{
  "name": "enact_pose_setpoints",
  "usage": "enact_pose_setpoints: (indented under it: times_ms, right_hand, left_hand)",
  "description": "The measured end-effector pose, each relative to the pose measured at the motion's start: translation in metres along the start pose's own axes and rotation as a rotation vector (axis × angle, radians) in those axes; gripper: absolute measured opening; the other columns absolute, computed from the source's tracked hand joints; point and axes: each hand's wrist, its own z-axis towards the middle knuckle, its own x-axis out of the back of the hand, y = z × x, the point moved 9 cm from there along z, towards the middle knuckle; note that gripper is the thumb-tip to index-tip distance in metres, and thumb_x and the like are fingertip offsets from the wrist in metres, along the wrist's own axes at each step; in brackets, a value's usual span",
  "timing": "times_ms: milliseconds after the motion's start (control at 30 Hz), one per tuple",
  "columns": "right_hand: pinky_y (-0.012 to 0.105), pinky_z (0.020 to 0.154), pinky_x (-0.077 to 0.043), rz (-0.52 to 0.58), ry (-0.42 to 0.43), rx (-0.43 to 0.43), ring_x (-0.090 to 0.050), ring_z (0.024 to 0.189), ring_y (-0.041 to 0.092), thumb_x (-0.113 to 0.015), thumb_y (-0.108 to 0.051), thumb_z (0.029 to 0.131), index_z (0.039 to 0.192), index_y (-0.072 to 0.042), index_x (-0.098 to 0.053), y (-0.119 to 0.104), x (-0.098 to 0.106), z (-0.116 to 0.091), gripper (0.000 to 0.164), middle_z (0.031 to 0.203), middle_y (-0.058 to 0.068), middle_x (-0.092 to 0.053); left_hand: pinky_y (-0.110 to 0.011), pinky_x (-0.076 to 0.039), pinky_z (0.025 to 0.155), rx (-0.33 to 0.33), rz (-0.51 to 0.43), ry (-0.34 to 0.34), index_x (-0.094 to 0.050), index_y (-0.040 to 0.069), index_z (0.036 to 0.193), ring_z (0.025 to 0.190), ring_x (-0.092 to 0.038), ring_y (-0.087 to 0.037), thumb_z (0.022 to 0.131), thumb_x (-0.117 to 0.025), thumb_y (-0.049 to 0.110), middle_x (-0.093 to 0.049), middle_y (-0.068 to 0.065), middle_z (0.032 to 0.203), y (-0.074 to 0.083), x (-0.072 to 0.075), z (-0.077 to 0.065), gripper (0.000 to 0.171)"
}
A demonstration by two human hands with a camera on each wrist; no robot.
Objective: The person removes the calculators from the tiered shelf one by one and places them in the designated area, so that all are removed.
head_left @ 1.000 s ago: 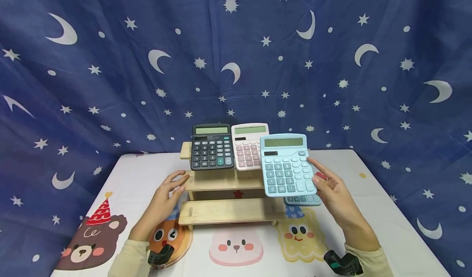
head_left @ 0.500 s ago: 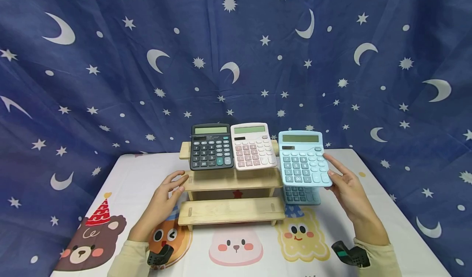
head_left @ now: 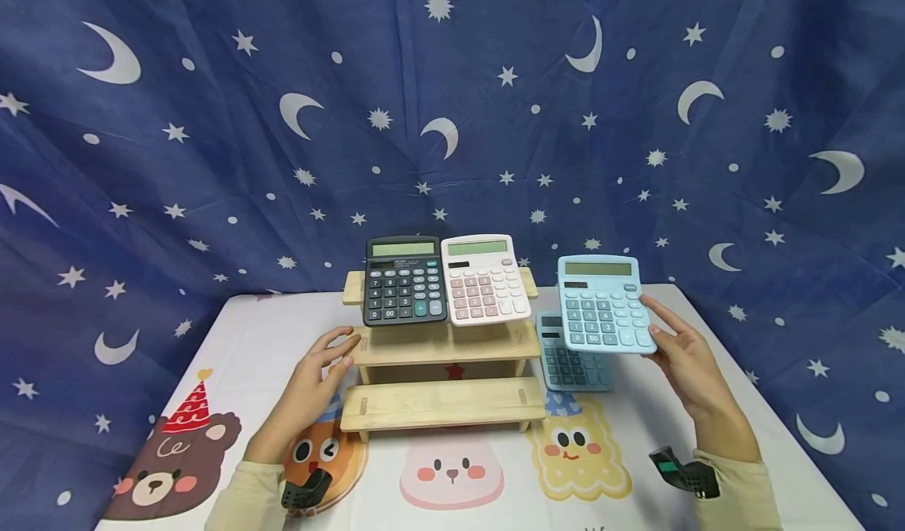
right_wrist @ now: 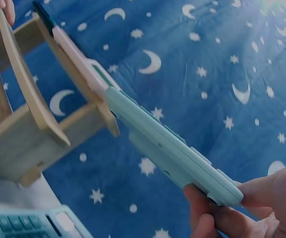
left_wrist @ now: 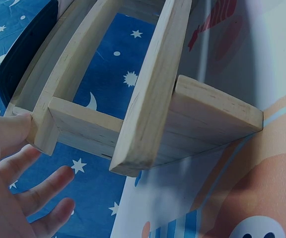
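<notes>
Firstly, we list one light-blue rectangular calculator (head_left: 606, 305) with rounded corners, smooth casing, grey-blue number keys and a dull display strip; it is in the air to the right of the stand, above the table, face toward the head camera. Our right hand (head_left: 691, 368) pinches its lower right edge, thumb against one face and fingers against the other. Beneath, partly hidden by it from the head view: one second blue calculator (head_left: 578, 372), flat on the cloth near the stand's right end.

Next, one pale, grained wooden tiered stand (head_left: 443, 405) with straight planks. Our left hand (head_left: 309, 386) touches the left end of its middle shelf, fingers loosely extended and apart. On its upper tier, leaning back side by side: one black calculator (head_left: 404, 281) with a green plus key, and one white calculator (head_left: 486, 283) with pink number keys.

Outermost, we record a white tablecloth (head_left: 521, 480) printed with cartoon faces, and a creased navy fabric backdrop (head_left: 353, 166) with white moons and stars.
</notes>
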Motion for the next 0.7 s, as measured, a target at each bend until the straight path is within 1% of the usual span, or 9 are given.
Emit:
enact_pose_setpoints:
  times_ms: [133,367,600,700]
  right_hand:
    - [0.015,0.077,-0.054,-0.02,0.009,-0.027,-0.069,0.094,-0.001,-0.048,-0.015,0.107,0.159,0.001,-0.023,0.006,0.007,0.001,0.06,0.121,-0.017,-0.069]
    - [0.013,0.08,-0.055,-0.071,0.011,-0.037,-0.069,0.099,-0.003,-0.046,-0.015,0.108,0.159,0.005,-0.019,0.014,0.019,0.002,0.061,0.123,-0.02,-0.065]
    - [0.013,0.078,-0.055,-0.115,0.056,-0.069,-0.068,0.097,-0.004,-0.045,-0.015,0.109,0.158,0.006,-0.019,0.025,0.034,0.001,0.06,0.12,-0.022,-0.064]
    - [0.013,0.077,-0.055,-0.141,0.072,-0.083,-0.068,0.096,-0.005,-0.044,-0.014,0.109,0.158,0.007,-0.02,0.03,0.038,0.003,0.058,0.118,-0.023,-0.064]
  left_hand:
    - [-0.07,-0.045,0.1,-0.001,0.005,-0.001,-0.058,-0.002,0.14,0.141,-0.043,-0.048,0.105,-0.054,0.014,-0.047,-0.023,0.152,-0.003,0.0,0.0,0.039]
    - [-0.071,-0.044,0.101,0.007,0.0,-0.009,-0.057,-0.002,0.141,0.141,-0.042,-0.049,0.105,-0.053,0.015,-0.046,-0.022,0.153,-0.006,-0.002,0.0,0.039]
    - [-0.07,-0.044,0.101,0.007,-0.009,-0.01,-0.058,-0.002,0.14,0.141,-0.042,-0.048,0.105,-0.053,0.013,-0.046,-0.02,0.153,-0.005,-0.002,0.0,0.039]
    - [-0.071,-0.044,0.1,0.004,-0.007,-0.006,-0.058,-0.002,0.14,0.141,-0.043,-0.049,0.105,-0.053,0.013,-0.046,-0.022,0.152,-0.004,-0.002,0.0,0.038]
